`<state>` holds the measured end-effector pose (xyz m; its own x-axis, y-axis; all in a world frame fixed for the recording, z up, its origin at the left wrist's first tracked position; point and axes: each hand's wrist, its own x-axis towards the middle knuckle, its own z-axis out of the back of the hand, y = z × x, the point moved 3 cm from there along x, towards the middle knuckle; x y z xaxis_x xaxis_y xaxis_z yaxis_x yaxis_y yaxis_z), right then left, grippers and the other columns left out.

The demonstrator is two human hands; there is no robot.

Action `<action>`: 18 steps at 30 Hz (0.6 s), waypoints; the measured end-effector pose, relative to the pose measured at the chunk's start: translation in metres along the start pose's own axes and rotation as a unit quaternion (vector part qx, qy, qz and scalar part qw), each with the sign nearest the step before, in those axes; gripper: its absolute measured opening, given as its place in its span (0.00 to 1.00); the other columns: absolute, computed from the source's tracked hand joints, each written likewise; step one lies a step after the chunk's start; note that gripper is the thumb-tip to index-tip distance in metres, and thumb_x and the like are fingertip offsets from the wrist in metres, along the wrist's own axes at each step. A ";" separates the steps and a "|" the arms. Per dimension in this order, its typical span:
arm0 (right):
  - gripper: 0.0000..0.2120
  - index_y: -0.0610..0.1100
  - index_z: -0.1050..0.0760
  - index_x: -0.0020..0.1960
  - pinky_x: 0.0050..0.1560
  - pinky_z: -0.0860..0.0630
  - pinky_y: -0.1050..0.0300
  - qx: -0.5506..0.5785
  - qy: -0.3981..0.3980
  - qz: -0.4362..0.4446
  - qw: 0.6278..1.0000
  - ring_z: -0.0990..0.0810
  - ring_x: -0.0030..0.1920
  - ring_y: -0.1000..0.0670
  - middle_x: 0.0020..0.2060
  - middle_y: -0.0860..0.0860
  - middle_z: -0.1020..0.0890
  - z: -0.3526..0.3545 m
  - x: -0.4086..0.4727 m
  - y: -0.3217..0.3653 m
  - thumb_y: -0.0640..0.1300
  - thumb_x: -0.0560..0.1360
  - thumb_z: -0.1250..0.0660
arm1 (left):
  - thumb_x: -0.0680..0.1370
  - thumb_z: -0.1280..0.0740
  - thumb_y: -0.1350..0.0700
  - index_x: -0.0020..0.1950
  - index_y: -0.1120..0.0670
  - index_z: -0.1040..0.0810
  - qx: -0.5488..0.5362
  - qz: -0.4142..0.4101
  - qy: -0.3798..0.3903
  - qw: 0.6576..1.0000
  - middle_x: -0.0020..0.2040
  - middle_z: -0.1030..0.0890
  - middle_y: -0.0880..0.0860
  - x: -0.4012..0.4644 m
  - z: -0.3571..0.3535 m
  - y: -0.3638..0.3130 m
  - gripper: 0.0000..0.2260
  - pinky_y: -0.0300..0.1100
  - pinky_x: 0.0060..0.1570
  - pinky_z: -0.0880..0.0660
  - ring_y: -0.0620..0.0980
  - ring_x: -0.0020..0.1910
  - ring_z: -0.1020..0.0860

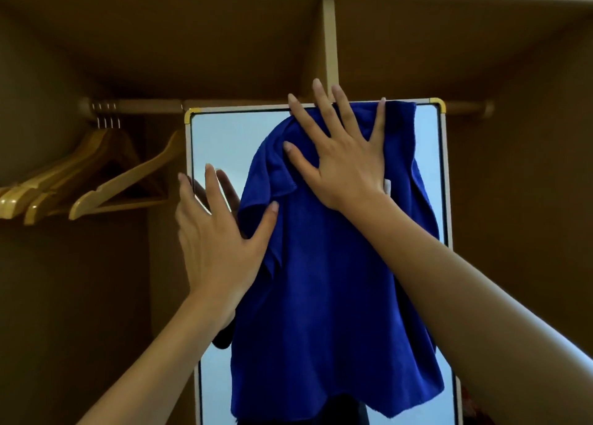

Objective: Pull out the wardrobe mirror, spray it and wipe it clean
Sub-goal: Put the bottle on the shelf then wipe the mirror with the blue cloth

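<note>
The wardrobe mirror (224, 142) stands upright in front of me, white-framed with yellow corner pieces. A large blue cloth (321, 280) hangs spread over most of its glass, reaching up to the top edge. My right hand (340, 155) presses flat on the cloth near the mirror's top, fingers spread and straight, fingertips over the frame. My left hand (218, 235) lies flat against the mirror's left side with straight fingers, its thumb touching the cloth's edge. No spray bottle is in view.
Several wooden hangers (96, 181) hang on a wooden rail (144, 106) to the left of the mirror. A vertical wardrobe divider (330, 46) rises behind the mirror's top, under a shelf. Brown wardrobe walls close in on both sides.
</note>
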<state>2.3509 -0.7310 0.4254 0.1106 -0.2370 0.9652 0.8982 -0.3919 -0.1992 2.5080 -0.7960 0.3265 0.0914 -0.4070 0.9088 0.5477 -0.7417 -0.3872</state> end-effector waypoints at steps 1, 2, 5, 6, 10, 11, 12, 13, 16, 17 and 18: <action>0.29 0.60 0.58 0.78 0.71 0.60 0.28 0.001 -0.002 -0.003 1.000 0.57 0.79 0.49 0.79 0.53 0.55 0.000 0.000 -0.006 0.66 0.79 0.60 | 0.73 0.43 0.28 0.79 0.48 0.54 0.012 0.004 -0.001 1.000 0.79 0.53 0.58 0.001 -0.002 -0.003 0.43 0.59 0.70 0.40 0.63 0.76 0.48; 0.29 0.61 0.58 0.78 0.71 0.60 0.28 0.002 -0.004 -0.008 1.000 0.57 0.79 0.49 0.79 0.53 0.55 0.000 -0.001 -0.011 0.66 0.80 0.60 | 0.72 0.44 0.26 0.79 0.48 0.54 0.024 0.009 -0.001 1.000 0.79 0.53 0.59 0.002 -0.003 -0.006 0.43 0.60 0.70 0.40 0.64 0.76 0.47; 0.26 0.61 0.57 0.78 0.71 0.61 0.29 0.020 -0.014 -0.025 0.999 0.57 0.79 0.50 0.79 0.54 0.54 0.000 -0.007 -0.024 0.61 0.81 0.59 | 0.70 0.47 0.24 0.79 0.49 0.54 0.051 0.021 -0.005 0.998 0.79 0.53 0.60 0.000 -0.006 -0.009 0.46 0.62 0.70 0.41 0.65 0.76 0.47; 0.25 0.61 0.57 0.78 0.72 0.61 0.30 0.028 -0.018 -0.028 0.999 0.57 0.79 0.50 0.79 0.54 0.53 -0.001 -0.010 -0.027 0.60 0.82 0.58 | 0.69 0.48 0.23 0.79 0.49 0.54 0.058 0.023 -0.007 0.998 0.79 0.53 0.61 -0.001 -0.006 -0.010 0.47 0.63 0.69 0.41 0.66 0.75 0.47; 0.25 0.60 0.51 0.78 0.73 0.60 0.34 0.060 -0.045 -0.049 0.996 0.54 0.78 0.47 0.79 0.53 0.50 -0.004 -0.023 -0.037 0.58 0.82 0.54 | 0.68 0.47 0.23 0.79 0.51 0.52 0.077 0.023 -0.017 0.997 0.79 0.52 0.62 -0.003 -0.002 -0.013 0.48 0.64 0.68 0.40 0.67 0.74 0.45; 0.25 0.59 0.47 0.77 0.73 0.59 0.34 0.073 -0.065 -0.062 0.993 0.51 0.77 0.45 0.78 0.50 0.46 -0.004 -0.026 -0.039 0.59 0.81 0.51 | 0.68 0.47 0.23 0.79 0.51 0.52 0.078 0.023 -0.015 0.997 0.79 0.53 0.62 -0.003 -0.002 -0.013 0.48 0.64 0.68 0.41 0.67 0.75 0.46; 0.24 0.57 0.42 0.75 0.73 0.56 0.34 0.087 -0.091 -0.077 0.989 0.47 0.74 0.43 0.74 0.47 0.40 -0.004 -0.028 -0.040 0.58 0.80 0.47 | 0.68 0.47 0.23 0.79 0.51 0.53 0.079 0.025 -0.011 0.997 0.79 0.53 0.62 -0.003 -0.001 -0.014 0.48 0.64 0.69 0.41 0.67 0.75 0.46; 0.23 0.53 0.38 0.71 0.73 0.52 0.33 0.100 -0.119 -0.090 0.984 0.43 0.70 0.42 0.69 0.44 0.36 -0.005 -0.030 -0.040 0.57 0.78 0.43 | 0.68 0.46 0.25 0.79 0.50 0.53 0.081 0.026 -0.007 0.996 0.79 0.53 0.62 -0.003 -0.001 -0.013 0.48 0.64 0.69 0.41 0.67 0.75 0.47; 0.22 0.47 0.36 0.62 0.69 0.41 0.30 0.133 -0.166 -0.113 0.971 0.38 0.59 0.43 0.58 0.40 0.30 -0.006 -0.033 -0.042 0.52 0.72 0.36 | 0.69 0.37 0.30 0.79 0.50 0.53 0.090 0.021 -0.009 0.996 0.79 0.54 0.62 -0.003 -0.001 -0.013 0.46 0.63 0.69 0.41 0.67 0.75 0.48; 0.21 0.46 0.36 0.60 0.67 0.38 0.30 0.142 -0.175 -0.117 0.967 0.38 0.57 0.43 0.56 0.39 0.29 -0.006 -0.033 -0.043 0.51 0.71 0.34 | 0.70 0.35 0.32 0.79 0.50 0.53 0.092 0.020 -0.010 0.996 0.79 0.54 0.62 -0.002 -0.001 -0.013 0.46 0.63 0.69 0.41 0.67 0.75 0.48; 0.20 0.44 0.34 0.58 0.66 0.36 0.30 0.151 -0.181 -0.122 0.964 0.37 0.56 0.43 0.55 0.39 0.28 -0.005 -0.033 -0.044 0.50 0.71 0.32 | 0.70 0.34 0.32 0.79 0.50 0.52 0.092 0.021 -0.009 0.995 0.79 0.54 0.62 -0.002 -0.001 -0.013 0.46 0.63 0.70 0.42 0.66 0.75 0.48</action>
<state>2.3062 -0.7102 0.4016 -0.0267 0.1758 0.9841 0.9932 -0.1072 0.0461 2.4997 -0.7860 0.3296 0.1309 -0.4245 0.8959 0.6865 -0.6132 -0.3908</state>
